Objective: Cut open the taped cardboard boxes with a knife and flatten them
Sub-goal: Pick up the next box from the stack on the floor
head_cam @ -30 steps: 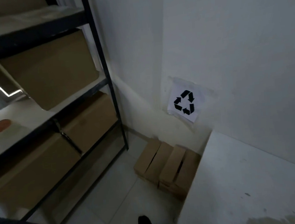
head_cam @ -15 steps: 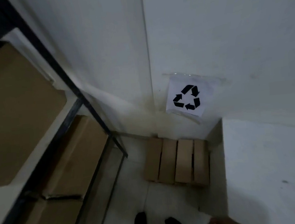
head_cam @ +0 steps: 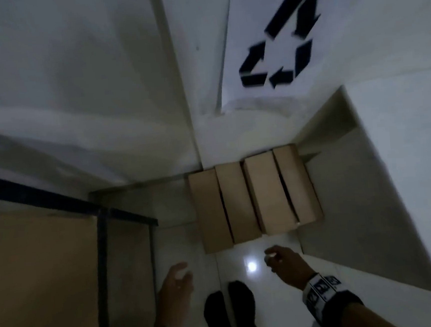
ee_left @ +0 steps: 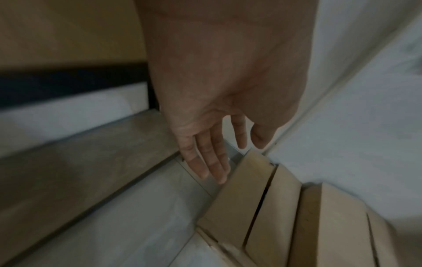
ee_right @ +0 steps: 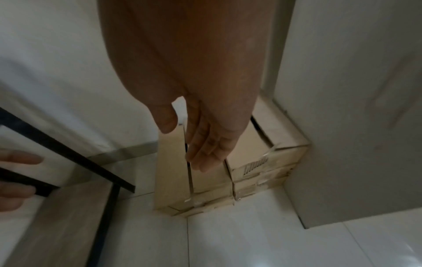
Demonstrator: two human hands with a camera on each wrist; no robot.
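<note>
- Head view: a stack of flattened cardboard boxes (head_cam: 255,199) lies on the pale tiled floor (head_cam: 179,205) in the centre of the frame, pushed into the corner where two white walls meet.
- A paper sheet with a black recycling symbol (head_cam: 279,40) hangs on the wall in the upper right, above the stack.
- The left hand (head_cam: 176,284) sits at lower centre-left, fingers loosely spread, holding nothing, apart from the boxes.
- The right hand (head_cam: 283,261) sits at lower centre-right, just below the stack's near edge, fingers relaxed and empty.
- Two black-socked feet (head_cam: 229,308) stand between the hands at the bottom; a black metal shelf frame (head_cam: 99,217) with a brown box (head_cam: 42,282) fills the lower left.
- A white block (head_cam: 392,174) rises at the right, beside the stack.
- Left wrist view: the left hand (ee_left: 219,108) reaches down from the top centre, fingers (ee_left: 210,162) straight and released, just above the left edge of the cardboard boxes (ee_left: 285,216) in the lower right; whether they touch is unclear.
- Right wrist view: the right hand (ee_right: 194,108) hangs from the top centre, fingers (ee_right: 210,150) straight and unclenched over the cardboard boxes (ee_right: 217,171) at centre; contact cannot be told.
- The knife shows in no view.
</note>
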